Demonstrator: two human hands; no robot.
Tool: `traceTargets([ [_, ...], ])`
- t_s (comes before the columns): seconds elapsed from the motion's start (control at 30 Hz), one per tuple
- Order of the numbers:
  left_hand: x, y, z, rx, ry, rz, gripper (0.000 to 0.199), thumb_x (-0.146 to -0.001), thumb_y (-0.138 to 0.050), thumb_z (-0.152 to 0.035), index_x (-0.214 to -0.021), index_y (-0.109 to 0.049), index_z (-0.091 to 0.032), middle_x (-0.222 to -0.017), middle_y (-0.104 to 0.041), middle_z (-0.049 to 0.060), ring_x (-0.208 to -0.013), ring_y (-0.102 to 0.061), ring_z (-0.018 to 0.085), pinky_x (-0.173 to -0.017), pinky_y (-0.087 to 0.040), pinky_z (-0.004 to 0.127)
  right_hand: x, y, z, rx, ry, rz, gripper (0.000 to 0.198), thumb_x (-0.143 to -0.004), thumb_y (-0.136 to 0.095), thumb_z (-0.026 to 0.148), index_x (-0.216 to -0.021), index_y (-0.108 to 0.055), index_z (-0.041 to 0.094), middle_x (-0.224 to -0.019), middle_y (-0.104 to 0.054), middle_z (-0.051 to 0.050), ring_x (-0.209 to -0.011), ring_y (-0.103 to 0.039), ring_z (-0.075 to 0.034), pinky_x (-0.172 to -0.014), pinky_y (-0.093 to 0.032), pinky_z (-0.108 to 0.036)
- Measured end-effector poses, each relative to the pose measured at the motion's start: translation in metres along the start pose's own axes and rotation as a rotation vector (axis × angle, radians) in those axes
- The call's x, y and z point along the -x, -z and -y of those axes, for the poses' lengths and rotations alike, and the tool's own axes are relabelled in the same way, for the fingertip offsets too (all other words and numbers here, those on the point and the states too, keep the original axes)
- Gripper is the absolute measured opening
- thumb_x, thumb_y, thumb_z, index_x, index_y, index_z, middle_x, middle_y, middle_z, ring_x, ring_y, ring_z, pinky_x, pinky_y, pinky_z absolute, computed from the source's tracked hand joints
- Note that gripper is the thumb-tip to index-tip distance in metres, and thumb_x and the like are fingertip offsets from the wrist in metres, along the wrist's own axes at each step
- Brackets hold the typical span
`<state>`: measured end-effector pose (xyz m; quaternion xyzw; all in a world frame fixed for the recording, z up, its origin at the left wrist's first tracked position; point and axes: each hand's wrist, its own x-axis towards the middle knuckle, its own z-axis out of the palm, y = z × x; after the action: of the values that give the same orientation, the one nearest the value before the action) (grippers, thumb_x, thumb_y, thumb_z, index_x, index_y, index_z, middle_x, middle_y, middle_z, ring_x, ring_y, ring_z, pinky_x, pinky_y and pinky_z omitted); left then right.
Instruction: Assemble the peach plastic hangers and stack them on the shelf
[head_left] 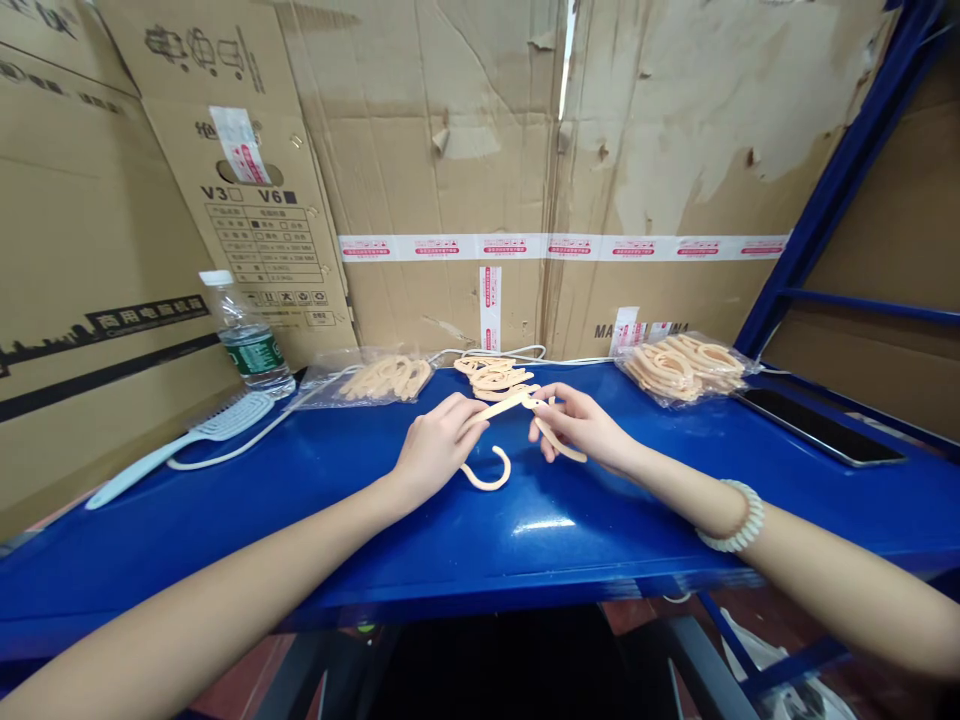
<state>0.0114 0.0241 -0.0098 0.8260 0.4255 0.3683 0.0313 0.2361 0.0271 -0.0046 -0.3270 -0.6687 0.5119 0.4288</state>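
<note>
Both hands hold a beige plastic folding hanger point(501, 407) just above the blue tabletop. My left hand point(439, 445) pinches one long arm of it, thumb below and fingers on top. A curved beige hook point(489, 484) shows under that hand; whether it joins the held piece is hidden. Closed around the other end is my right hand point(576, 425), with a second beige arm point(561, 443) slanting down from its fingers. Right behind the hands lies a loose pile of similar beige pieces point(491, 375).
Clear bags of beige pieces lie at the back left point(386, 378) and back right point(682, 368). A water bottle point(251, 345) and a pale blue hairbrush point(191, 435) are on the left, beside a white cable point(247, 450). A phone point(817, 425) lies right. Cardboard point(450, 180) walls the back.
</note>
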Motion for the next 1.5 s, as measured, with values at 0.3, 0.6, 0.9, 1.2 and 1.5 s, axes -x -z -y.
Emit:
traceTargets([
  [0.3, 0.0, -0.004, -0.001, 0.03, -0.078, 0.075, 0.021, -0.09, -0.052, -0.035, -0.098, -0.068, -0.023, -0.081, -0.062, 0.007, -0.077, -0.058, 0.019, -0.062, -0.035, 0.022, 0.004, -0.006, -0.001, 0.038, -0.142, 0.272, 0.032, -0.088, -0.053, 0.045, -0.091, -0.053, 0.014, -0.055, -0.059, 0.003, -0.033, -0.046, -0.006, -0.033, -0.031, -0.017],
  [0.6, 0.001, -0.004, -0.011, -0.231, -0.206, 0.226, 0.02, -0.088, -0.041, -0.023, -0.083, -0.06, -0.018, -0.071, -0.059, 0.007, -0.059, -0.05, 0.017, -0.051, -0.026, 0.023, 0.009, -0.016, 0.006, 0.132, -0.167, 0.3, 0.035, -0.089, -0.048, 0.049, -0.087, -0.055, 0.014, -0.048, -0.055, 0.005, -0.028, -0.04, -0.005, -0.028, -0.026, -0.016],
  [0.9, -0.002, 0.002, -0.017, -0.043, -0.158, 0.127, 0.021, -0.086, -0.05, -0.026, -0.067, -0.054, -0.019, -0.053, -0.048, 0.003, -0.046, -0.039, 0.014, -0.052, -0.026, 0.023, 0.015, -0.02, 0.007, 0.415, 0.033, 0.147, 0.031, -0.093, -0.042, 0.046, -0.082, -0.052, 0.018, -0.051, -0.055, 0.004, -0.031, -0.042, -0.006, -0.034, -0.03, -0.018],
  [1.2, 0.003, -0.003, -0.018, -0.036, -0.075, 0.158, 0.021, -0.092, -0.044, -0.029, -0.082, -0.06, -0.02, -0.058, -0.055, 0.002, -0.049, -0.051, 0.016, -0.053, -0.03, 0.024, 0.019, -0.019, 0.013, 0.911, 0.454, 0.027, 0.031, -0.096, -0.038, 0.034, -0.076, -0.056, 0.018, -0.06, -0.058, -0.001, -0.051, -0.049, -0.011, -0.054, -0.036, -0.023],
  [1.5, -0.008, -0.001, -0.005, 0.705, 0.503, 0.159, 0.033, -0.085, -0.053, -0.047, -0.092, -0.064, -0.017, -0.048, -0.041, -0.007, -0.036, -0.039, 0.009, -0.04, -0.033, 0.019, -0.005, 0.061, 0.027, 0.818, 0.44, -0.266, 0.023, -0.087, -0.057, 0.034, -0.091, -0.072, 0.017, -0.09, -0.066, -0.009, -0.078, -0.062, -0.02, -0.068, -0.049, -0.031],
])
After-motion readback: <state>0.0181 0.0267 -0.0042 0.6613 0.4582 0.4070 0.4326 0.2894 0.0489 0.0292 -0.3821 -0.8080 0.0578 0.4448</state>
